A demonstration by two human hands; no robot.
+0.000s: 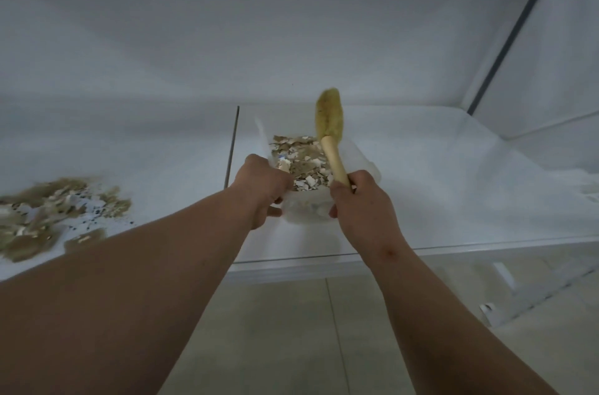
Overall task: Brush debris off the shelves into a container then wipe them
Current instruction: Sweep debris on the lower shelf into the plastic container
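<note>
While our right hand (363,203) curled tightly round the wooden handle of the brush (330,132), its bristle head stood upright above the far end of the container (304,210), and the same hand's lower fingers seemed to press the container's near right corner. Our left hand (263,190) gripped the near left corner, fingers wrapped under the rim and thumb hidden behind the knuckles. Between the two hands the clear plastic container sat on the right-hand section of the white shelf (437,174), already holding a layer of torn paper and brown scraps.

Well apart to the left, beyond the dark seam (232,148) between the shelf sections, a loose debris pile (48,216) lay spread near the front edge. We judged the step in hand to be bringing the container over to that pile. To do it well, we would keep the container level so the load did not spill, set its lip just below or against the shelf edge beside the pile, then sweep with short strokes toward the opening rather than flicking.

We could not make out the container's far wall clearly, since the plastic blended into the shelf. The pile ran off the left edge, so its full extent was unknown. No wiping cloth showed anywhere.
</note>
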